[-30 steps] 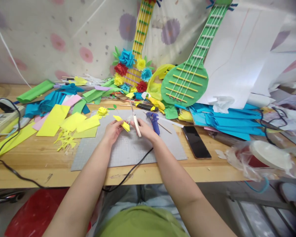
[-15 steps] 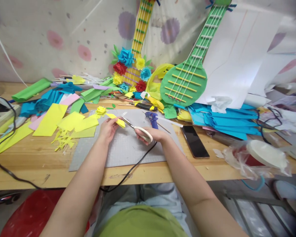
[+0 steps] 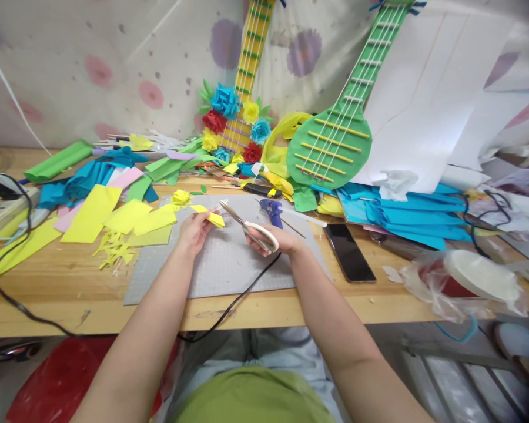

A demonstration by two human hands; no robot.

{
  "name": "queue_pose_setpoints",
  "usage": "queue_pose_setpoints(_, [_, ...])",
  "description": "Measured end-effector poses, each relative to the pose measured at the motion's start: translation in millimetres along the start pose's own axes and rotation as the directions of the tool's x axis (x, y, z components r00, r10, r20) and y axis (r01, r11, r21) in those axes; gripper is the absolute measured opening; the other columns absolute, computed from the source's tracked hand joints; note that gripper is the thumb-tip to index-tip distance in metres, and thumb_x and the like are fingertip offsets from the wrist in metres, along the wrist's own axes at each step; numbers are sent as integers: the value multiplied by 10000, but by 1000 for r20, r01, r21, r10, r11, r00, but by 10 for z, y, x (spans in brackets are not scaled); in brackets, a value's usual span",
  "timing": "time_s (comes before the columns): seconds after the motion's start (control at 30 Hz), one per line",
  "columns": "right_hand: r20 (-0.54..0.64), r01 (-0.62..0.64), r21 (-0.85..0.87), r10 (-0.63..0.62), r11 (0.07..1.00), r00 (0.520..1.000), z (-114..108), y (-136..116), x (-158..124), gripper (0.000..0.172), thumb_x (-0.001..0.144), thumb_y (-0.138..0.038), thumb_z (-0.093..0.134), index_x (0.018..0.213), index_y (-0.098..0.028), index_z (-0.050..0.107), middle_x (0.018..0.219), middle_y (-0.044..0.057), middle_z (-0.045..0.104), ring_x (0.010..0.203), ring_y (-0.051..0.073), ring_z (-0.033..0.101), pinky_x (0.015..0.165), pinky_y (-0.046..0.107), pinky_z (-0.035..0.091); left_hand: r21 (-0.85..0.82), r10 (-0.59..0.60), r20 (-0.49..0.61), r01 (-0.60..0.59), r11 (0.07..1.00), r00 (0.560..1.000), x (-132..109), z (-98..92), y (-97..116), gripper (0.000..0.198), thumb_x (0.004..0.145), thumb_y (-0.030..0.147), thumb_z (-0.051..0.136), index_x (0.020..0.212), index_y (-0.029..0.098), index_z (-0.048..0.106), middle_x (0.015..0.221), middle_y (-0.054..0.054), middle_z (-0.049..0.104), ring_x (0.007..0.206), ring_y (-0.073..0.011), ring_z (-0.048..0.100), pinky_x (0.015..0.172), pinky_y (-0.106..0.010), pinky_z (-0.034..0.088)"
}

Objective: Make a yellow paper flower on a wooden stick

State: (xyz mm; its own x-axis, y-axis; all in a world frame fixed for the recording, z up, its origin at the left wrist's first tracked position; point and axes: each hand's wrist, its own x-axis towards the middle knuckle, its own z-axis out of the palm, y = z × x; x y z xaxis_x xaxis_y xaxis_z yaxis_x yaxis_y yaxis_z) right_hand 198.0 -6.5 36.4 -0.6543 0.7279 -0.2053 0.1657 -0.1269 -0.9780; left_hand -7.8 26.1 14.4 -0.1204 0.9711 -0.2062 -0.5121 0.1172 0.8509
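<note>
My left hand (image 3: 194, 230) pinches a small folded yellow paper piece (image 3: 210, 215) above the grey cutting mat (image 3: 223, 267). My right hand (image 3: 277, 238) grips white-handled scissors (image 3: 252, 227) whose blades point up and left toward the yellow piece, close beside it. A small yellow paper flower (image 3: 182, 197) lies at the mat's far left corner. A blue glue gun (image 3: 272, 209) lies just beyond my right hand, and its black cord (image 3: 235, 302) runs off the table's front edge.
Yellow paper sheets (image 3: 114, 218) and scraps lie left of the mat, with blue and green paper behind. A black phone (image 3: 349, 252) lies right of it. Paper guitars, green (image 3: 330, 144) and yellow (image 3: 247, 70), lean on the wall. A bagged tape roll (image 3: 476, 279) sits far right.
The right hand swung the scissors from pointing upward to lying tilted with blades toward the yellow piece. The left hand moved the paper slightly left and up.
</note>
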Motion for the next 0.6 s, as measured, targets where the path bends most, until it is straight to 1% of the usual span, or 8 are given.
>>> queue_pose_setpoints(0.07, [-27, -33, 17, 33, 999, 999, 68, 5, 41, 469, 709, -623, 489, 720, -155, 503, 528, -45, 459, 380, 50, 438, 350, 176, 333, -12, 0, -18, 0, 1000, 1000, 7, -1, 0, 40, 637, 79, 569, 668, 104, 574, 730, -44, 653, 764, -134, 625, 669, -224, 509])
queue_pose_setpoints(0.13, [17, -58, 23, 58, 998, 998, 149, 11, 99, 449, 702, -603, 517, 714, -155, 485, 499, -55, 445, 368, 51, 427, 350, 180, 338, -17, -4, -43, 3, 1000, 999, 12, -1, 3, 44, 650, 77, 547, 665, 105, 576, 726, -43, 653, 716, -109, 617, 640, -190, 499])
queue_pose_setpoints(0.2, [34, -32, 30, 31, 999, 999, 211, 15, 149, 430, 700, -582, 537, 709, -158, 464, 492, -64, 435, 367, 47, 420, 350, 177, 336, -19, -12, -63, 11, 1000, 998, 14, 1, 4, 77, 663, 67, 519, 675, 104, 586, 728, -42, 654, 684, -89, 607, 626, -166, 489])
queue_pose_setpoints(0.27, [17, -12, 38, 11, 999, 1000, 234, 12, 172, 417, 712, -570, 529, 715, -160, 453, 495, -68, 434, 369, 44, 417, 353, 176, 338, -24, -17, -65, 16, 1000, 998, 9, 4, 3, 102, 666, 55, 504, 680, 106, 592, 729, -38, 654, 685, -83, 604, 638, -160, 487])
queue_pose_setpoints(0.33, [-10, -24, 25, 24, 999, 1000, 218, 0, 158, 413, 729, -568, 508, 716, -158, 454, 489, -68, 435, 364, 42, 412, 352, 176, 328, -22, -19, -51, 18, 1000, 999, 0, 6, 2, 104, 664, 52, 507, 677, 106, 594, 729, -36, 654, 688, -83, 605, 651, -167, 490])
queue_pose_setpoints(0.4, [-21, -72, -7, 71, 997, 997, 180, -20, 117, 417, 730, -568, 505, 700, -155, 460, 474, -66, 433, 355, 43, 407, 346, 176, 315, -7, -19, -30, 19, 1000, 999, -11, 4, 6, 86, 662, 62, 519, 673, 102, 595, 724, -38, 653, 680, -89, 605, 645, -180, 493])
queue_pose_setpoints(0.5, [-30, -144, -55, 142, 988, 989, 125, -54, 43, 420, 694, -564, 547, 665, -152, 469, 458, -65, 435, 340, 45, 403, 337, 180, 309, 29, -17, 3, 17, 999, 1000, -26, -8, 26, 65, 651, 85, 540, 688, 99, 592, 727, -44, 655, 673, -102, 606, 621, -196, 493])
queue_pose_setpoints(0.6, [-39, -170, -92, 167, 981, 985, 105, -77, 3, 418, 678, -559, 562, 648, -149, 484, 448, -64, 436, 337, 45, 402, 331, 178, 297, 48, -24, 8, 24, 999, 1000, -35, -15, 49, 73, 639, 89, 537, 702, 106, 573, 734, -57, 657, 693, -124, 615, 630, -221, 494])
